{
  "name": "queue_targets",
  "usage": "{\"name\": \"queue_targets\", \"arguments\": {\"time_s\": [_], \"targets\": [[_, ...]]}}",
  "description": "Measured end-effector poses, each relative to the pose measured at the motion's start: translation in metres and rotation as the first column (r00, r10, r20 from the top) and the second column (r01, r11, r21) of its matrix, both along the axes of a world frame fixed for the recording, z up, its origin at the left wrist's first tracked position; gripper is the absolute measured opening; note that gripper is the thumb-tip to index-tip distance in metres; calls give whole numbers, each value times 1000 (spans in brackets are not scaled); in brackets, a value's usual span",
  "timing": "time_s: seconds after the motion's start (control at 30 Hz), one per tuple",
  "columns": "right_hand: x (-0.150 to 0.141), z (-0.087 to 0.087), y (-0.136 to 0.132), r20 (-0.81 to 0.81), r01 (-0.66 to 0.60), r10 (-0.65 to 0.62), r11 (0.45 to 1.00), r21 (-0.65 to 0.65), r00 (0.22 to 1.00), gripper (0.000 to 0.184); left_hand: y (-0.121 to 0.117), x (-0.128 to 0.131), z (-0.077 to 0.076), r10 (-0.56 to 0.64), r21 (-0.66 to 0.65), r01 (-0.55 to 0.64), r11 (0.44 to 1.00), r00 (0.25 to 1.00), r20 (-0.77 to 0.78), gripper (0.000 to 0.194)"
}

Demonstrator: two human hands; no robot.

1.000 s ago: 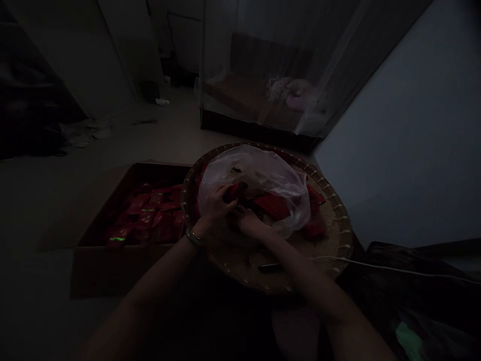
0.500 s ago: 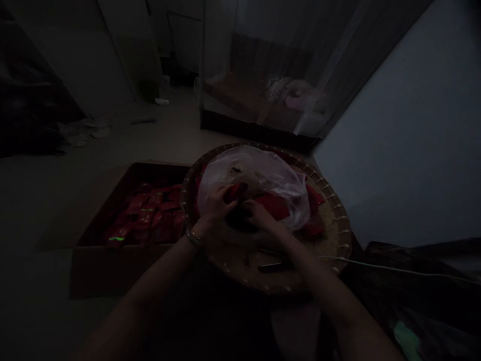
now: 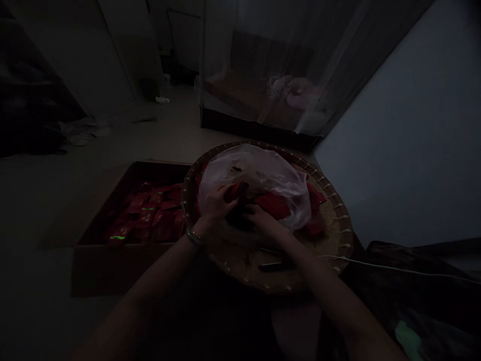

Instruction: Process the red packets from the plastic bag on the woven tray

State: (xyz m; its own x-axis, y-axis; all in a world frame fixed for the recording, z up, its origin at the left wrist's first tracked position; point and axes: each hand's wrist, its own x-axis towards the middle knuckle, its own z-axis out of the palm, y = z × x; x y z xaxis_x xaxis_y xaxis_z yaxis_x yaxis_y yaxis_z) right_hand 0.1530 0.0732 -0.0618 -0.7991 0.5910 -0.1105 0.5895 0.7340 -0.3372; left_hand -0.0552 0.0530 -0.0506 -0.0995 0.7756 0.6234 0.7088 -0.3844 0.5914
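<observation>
The scene is very dim. A round woven basket tray [image 3: 338, 235] lies on the floor before me, with a clear plastic bag [image 3: 263, 175] and red packets [image 3: 278, 204] on it. My left hand [image 3: 216, 203], a bangle on its wrist, is closed on a red packet [image 3: 235, 190] at the bag's near edge. My right hand [image 3: 261, 220] sits just right of it, fingers curled at the bag's mouth over something dark that I cannot make out.
A cardboard box [image 3: 93, 260] with several red packets [image 3: 146, 213] stands left of the tray. A white cable [image 3: 394, 268] runs to the right over dark cloth. A small dark object [image 3: 272, 265] lies on the tray's near part. A netted bed frame [image 3: 259, 100] stands behind.
My right hand moved slightly up toward the bag's mouth, then settled close beside the left hand. The left hand kept its grip on the red packet.
</observation>
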Motion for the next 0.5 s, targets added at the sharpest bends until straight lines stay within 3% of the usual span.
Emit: {"name": "queue_targets", "arguments": {"time_s": [0.13, 0.3, 0.4, 0.5], "targets": [[-9, -1, -1, -81, 37, -33, 998, 42, 996, 47, 1, -1, -1, 2, 7, -2, 1000, 1000, 4, 43], [-17, 6, -3, -94, 190, -182, 977, 93, 979, 68, 2, -1, -2, 1, 11, -1, 1000, 1000, -4, 43], [-21, 10, -5, 15, 140, -142, 985, 97, 990, 71, 2, -1, -2, -1, 10, 1, 1000, 1000, -2, 44], [-28, 12, -8, 86, 78, -86, 992, 95, 993, 51, 2, -1, -2, -7, 4, 7, 1000, 1000, 4, 44]]}}
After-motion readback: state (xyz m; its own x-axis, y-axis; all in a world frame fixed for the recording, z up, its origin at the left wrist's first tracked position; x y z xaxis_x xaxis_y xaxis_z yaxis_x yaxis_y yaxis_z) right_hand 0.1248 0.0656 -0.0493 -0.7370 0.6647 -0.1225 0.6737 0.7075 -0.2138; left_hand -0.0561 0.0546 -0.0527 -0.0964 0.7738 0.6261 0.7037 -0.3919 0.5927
